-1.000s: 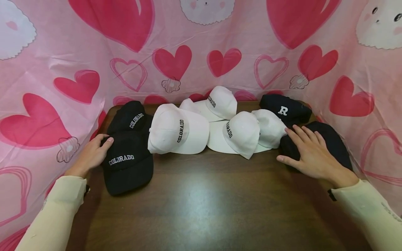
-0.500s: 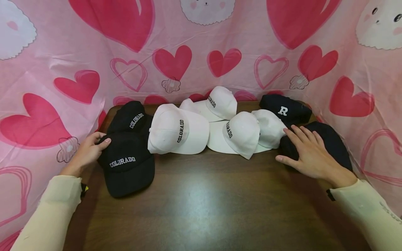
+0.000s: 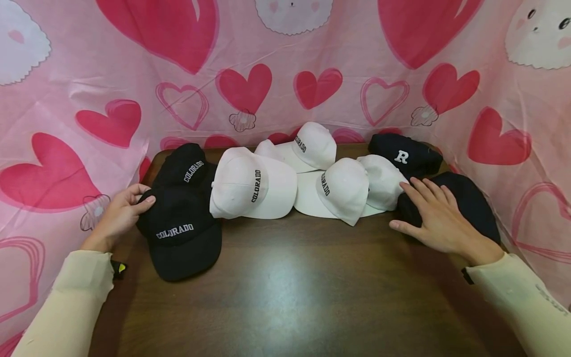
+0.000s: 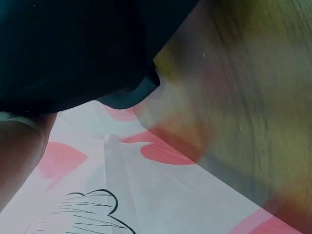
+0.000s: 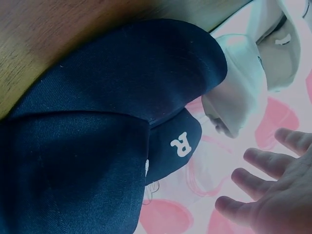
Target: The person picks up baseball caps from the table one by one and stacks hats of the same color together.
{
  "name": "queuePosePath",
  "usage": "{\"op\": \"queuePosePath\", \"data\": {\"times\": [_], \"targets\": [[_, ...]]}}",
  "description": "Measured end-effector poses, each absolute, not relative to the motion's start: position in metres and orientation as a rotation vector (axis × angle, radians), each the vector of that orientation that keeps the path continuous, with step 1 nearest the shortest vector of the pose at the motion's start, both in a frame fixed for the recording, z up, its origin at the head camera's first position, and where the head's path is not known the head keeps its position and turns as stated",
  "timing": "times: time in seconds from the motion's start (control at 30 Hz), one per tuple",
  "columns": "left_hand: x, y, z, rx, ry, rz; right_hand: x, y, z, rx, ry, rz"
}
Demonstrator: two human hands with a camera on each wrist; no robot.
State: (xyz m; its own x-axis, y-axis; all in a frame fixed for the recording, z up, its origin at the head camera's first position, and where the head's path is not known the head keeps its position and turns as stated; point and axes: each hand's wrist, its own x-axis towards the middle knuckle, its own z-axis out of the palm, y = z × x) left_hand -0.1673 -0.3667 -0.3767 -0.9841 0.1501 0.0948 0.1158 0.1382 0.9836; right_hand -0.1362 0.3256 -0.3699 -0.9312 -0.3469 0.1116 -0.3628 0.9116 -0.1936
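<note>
At the left of the head view, my left hand [image 3: 113, 215] pinches the crown edge of a black baseball cap [image 3: 185, 255] lettered COLORADO, its brim toward me. In the left wrist view this black cap [image 4: 83, 48] fills the upper left, and most of the hand is hidden behind it. Behind it lies a second black COLORADO cap [image 3: 183, 161]. My right hand [image 3: 439, 223] spreads its straight fingers over a dark navy cap [image 3: 479, 208] at the right. The right wrist view has those fingers [image 5: 265, 168] extended beside the navy cap [image 5: 131, 73], gripping nothing.
Several white caps [image 3: 234, 183] stand in a cluster across the middle back of the wooden table [image 3: 285, 292]. A navy cap with a white R [image 3: 383, 148] sits at the back right corner. Pink heart-printed cloth [image 3: 276, 49] hangs around the back and sides.
My left hand has shifted slightly left and away from me; the front black cap has turned a little, its brim swinging right and toward me. The right hand has barely moved.
</note>
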Motion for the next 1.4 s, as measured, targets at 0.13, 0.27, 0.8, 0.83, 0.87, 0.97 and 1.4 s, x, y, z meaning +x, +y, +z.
{"op": "queuePosePath", "data": {"times": [0.13, 0.27, 0.8, 0.83, 0.87, 0.97, 1.4], "targets": [[-0.165, -0.363, -0.373, 0.297, 2.253, 2.15, -0.136, 0.325, -0.369, 0.564, -2.99, 0.329], [-0.162, -0.36, -0.369, 0.292, 2.238, 2.196, -0.136, 0.324, -0.369, 0.576, -2.99, 0.342], [-0.154, -0.362, -0.354, 0.424, 2.201, 2.186, -0.135, 0.321, -0.37, 0.599, -2.977, 0.375], [-0.153, -0.362, -0.352, 0.436, 2.185, 2.206, -0.135, 0.321, -0.37, 0.6, -2.978, 0.376], [-0.153, -0.361, -0.351, 0.447, 2.17, 2.23, -0.135, 0.321, -0.37, 0.6, -2.979, 0.378], [-0.152, -0.358, -0.347, 0.47, 2.131, 2.291, -0.135, 0.322, -0.371, 0.604, -2.973, 0.376], [-0.15, -0.355, -0.336, 0.466, 2.133, 2.478, -0.135, 0.321, -0.373, 0.623, -2.957, 0.368]]}}
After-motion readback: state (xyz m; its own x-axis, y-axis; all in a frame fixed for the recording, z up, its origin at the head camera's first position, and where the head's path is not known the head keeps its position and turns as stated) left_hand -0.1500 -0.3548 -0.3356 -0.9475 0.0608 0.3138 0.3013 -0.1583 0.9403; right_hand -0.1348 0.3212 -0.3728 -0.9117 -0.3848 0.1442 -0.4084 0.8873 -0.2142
